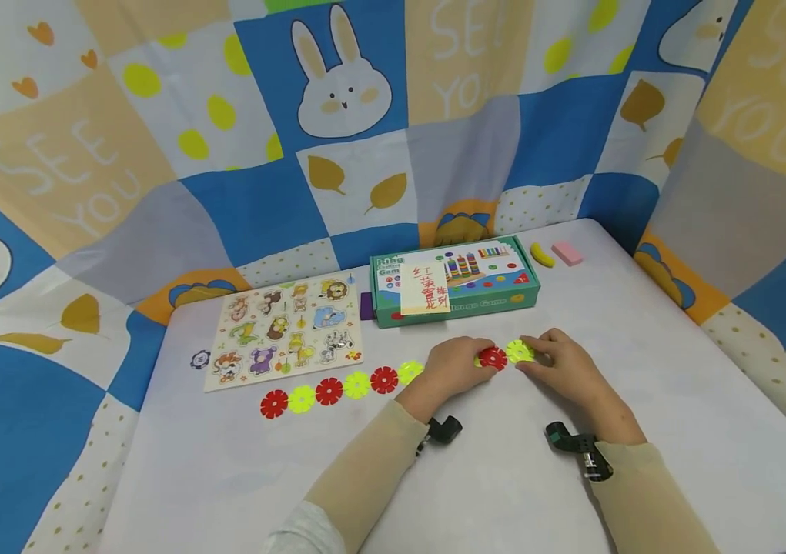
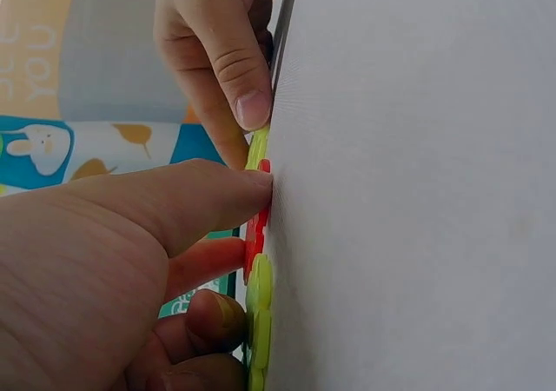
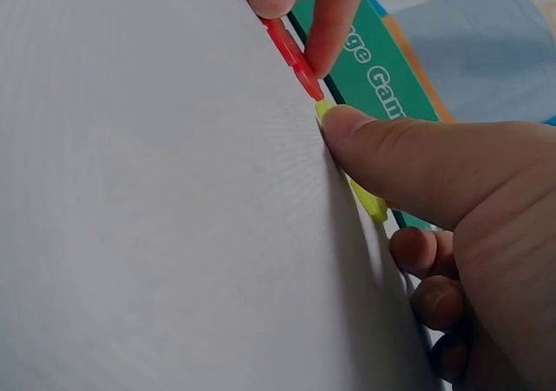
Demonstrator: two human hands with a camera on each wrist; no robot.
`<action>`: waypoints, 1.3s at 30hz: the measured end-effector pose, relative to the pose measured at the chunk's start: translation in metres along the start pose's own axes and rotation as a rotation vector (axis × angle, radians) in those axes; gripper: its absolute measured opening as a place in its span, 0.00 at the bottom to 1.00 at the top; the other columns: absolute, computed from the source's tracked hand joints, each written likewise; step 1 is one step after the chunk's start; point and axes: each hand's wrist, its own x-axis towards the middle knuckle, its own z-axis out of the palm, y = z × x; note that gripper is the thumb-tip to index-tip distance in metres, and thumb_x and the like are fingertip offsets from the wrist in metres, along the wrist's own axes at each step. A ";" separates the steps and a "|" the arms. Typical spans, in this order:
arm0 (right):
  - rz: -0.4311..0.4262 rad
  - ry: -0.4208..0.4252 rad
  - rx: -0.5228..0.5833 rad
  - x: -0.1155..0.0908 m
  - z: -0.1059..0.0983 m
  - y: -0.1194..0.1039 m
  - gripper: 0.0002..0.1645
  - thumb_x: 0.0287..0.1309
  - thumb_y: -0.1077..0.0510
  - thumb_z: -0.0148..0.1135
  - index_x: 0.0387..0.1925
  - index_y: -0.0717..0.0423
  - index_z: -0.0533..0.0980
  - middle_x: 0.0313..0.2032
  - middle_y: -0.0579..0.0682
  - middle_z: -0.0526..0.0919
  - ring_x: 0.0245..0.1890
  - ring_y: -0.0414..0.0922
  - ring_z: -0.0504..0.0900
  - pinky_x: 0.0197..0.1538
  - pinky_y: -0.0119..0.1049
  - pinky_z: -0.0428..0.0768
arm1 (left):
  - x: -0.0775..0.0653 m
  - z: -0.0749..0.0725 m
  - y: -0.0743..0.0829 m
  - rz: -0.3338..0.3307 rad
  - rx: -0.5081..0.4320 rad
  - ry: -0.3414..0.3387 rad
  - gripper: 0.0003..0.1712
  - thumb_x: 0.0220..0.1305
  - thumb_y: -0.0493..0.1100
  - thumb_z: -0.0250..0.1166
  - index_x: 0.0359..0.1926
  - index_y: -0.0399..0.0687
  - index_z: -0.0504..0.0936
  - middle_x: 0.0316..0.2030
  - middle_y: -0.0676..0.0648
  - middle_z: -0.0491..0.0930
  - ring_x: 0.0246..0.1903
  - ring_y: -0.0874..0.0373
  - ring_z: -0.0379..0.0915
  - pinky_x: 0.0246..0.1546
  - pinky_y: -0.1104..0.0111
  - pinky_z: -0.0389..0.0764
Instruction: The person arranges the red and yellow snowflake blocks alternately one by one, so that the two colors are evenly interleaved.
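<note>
A row of notched plastic discs, alternately red and yellow, runs across the white table from the leftmost red disc [image 1: 274, 404] to the right hand. My left hand [image 1: 453, 368] pinches a red notched disc [image 1: 493, 358] between thumb and finger; a yellow disc shows beneath that hand in the left wrist view. Just to its right, my right hand [image 1: 566, 365] pinches a yellow notched disc [image 3: 369, 202] by its edge. In the right wrist view the red disc [image 3: 291, 56] and this yellow one meet edge to edge; whether their slots interlock is hidden.
A green ring game box [image 1: 458, 281] bearing a handwritten note lies behind the hands. Left of it is a wooden animal puzzle board [image 1: 285, 329], with a small dark disc [image 1: 200, 359] beside it. A toy banana [image 1: 541, 255] and a pink block [image 1: 567, 252] lie at the back right.
</note>
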 end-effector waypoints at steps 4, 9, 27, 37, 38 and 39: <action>0.001 0.009 0.007 0.001 0.001 0.000 0.35 0.54 0.43 0.66 0.60 0.54 0.73 0.38 0.50 0.69 0.36 0.47 0.67 0.36 0.39 0.68 | 0.002 -0.001 -0.001 0.011 0.007 0.018 0.29 0.58 0.60 0.63 0.61 0.65 0.73 0.54 0.58 0.75 0.50 0.61 0.70 0.50 0.62 0.72; 0.046 -0.021 0.047 0.000 0.002 0.002 0.36 0.53 0.41 0.66 0.61 0.51 0.72 0.39 0.51 0.69 0.39 0.48 0.67 0.39 0.40 0.69 | 0.000 0.000 -0.001 0.014 -0.010 0.010 0.29 0.58 0.60 0.63 0.61 0.65 0.73 0.54 0.59 0.75 0.52 0.61 0.69 0.51 0.62 0.71; 0.181 -0.252 0.046 0.021 -0.024 0.000 0.39 0.44 0.40 0.72 0.59 0.45 0.74 0.40 0.54 0.71 0.41 0.52 0.68 0.40 0.43 0.72 | 0.002 0.002 0.000 0.010 0.012 0.009 0.29 0.58 0.61 0.63 0.61 0.65 0.74 0.52 0.60 0.76 0.49 0.62 0.71 0.48 0.64 0.72; 0.172 -0.248 0.053 0.024 -0.020 0.002 0.39 0.43 0.40 0.72 0.58 0.46 0.75 0.32 0.53 0.67 0.36 0.49 0.67 0.31 0.39 0.66 | -0.001 0.000 0.002 -0.001 -0.001 -0.002 0.29 0.58 0.60 0.64 0.61 0.65 0.73 0.53 0.60 0.76 0.50 0.62 0.70 0.49 0.64 0.72; 0.178 -0.246 0.053 0.024 -0.020 0.003 0.39 0.43 0.40 0.72 0.58 0.46 0.75 0.32 0.53 0.68 0.36 0.49 0.67 0.31 0.39 0.66 | -0.001 0.000 0.001 -0.002 -0.003 -0.003 0.29 0.58 0.60 0.64 0.61 0.65 0.73 0.53 0.60 0.76 0.50 0.62 0.70 0.49 0.64 0.72; 0.180 -0.245 0.056 0.024 -0.019 0.003 0.39 0.43 0.40 0.72 0.58 0.46 0.75 0.32 0.53 0.67 0.36 0.49 0.67 0.31 0.39 0.66 | -0.001 0.000 0.001 -0.001 -0.006 -0.005 0.30 0.58 0.60 0.64 0.61 0.65 0.73 0.53 0.60 0.76 0.50 0.62 0.70 0.49 0.64 0.72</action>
